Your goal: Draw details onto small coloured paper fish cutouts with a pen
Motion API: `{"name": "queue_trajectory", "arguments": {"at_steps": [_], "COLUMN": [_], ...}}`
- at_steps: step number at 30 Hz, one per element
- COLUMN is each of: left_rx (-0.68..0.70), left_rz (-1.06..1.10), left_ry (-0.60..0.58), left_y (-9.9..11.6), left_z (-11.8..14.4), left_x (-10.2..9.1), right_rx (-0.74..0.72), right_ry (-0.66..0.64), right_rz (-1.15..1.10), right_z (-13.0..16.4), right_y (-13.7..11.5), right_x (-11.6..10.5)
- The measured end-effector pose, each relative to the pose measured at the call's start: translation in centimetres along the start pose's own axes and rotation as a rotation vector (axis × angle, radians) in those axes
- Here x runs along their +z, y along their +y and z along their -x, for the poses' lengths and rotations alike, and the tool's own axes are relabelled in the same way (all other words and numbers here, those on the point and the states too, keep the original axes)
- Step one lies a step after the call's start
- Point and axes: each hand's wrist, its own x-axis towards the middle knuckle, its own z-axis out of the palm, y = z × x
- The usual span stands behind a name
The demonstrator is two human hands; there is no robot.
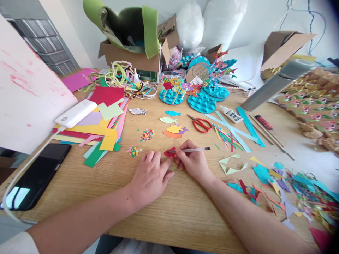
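Note:
My right hand (pixel 192 161) grips a pen (pixel 197 149), its tip over a small red paper cutout (pixel 169 152) whose right part is hidden by my fingers. My left hand (pixel 151 173) lies palm down with fingers outstretched, the index fingertip at the lower edge of the cutout. Beyond my hands lie paper fish: a blue one (pixel 173 113), a pale green one (pixel 168 120) and an overlapping group of orange, yellow and purple (pixel 172 134). Two small heaps of coloured paper bits, one farther off (pixel 147 135) and one nearer (pixel 134 151), sit beyond my left hand.
Red-handled scissors (pixel 202 125), a glue bottle (pixel 231 114) and paper strips (pixel 233 132) lie at the right, with scraps (pixel 288 194) nearer. Left are stacked coloured papers (pixel 106 123), a white power bank (pixel 76 113) and a phone (pixel 34 176). Blue egg-tray crafts (pixel 202 102) stand behind.

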Motion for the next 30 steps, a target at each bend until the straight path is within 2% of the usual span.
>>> {"name": "queue_trajectory", "arguments": {"at_steps": [30], "left_rx": [0.001], "left_rz": [0.001], "left_ry": [0.005], "left_y": [-0.04], "left_z": [-0.03], "left_x": [0.03], "right_rx": [0.004], "right_ry": [-0.001], "right_rz": [0.007], "right_z": [0.04], "right_y": [-0.07], "right_x": [0.02]}}
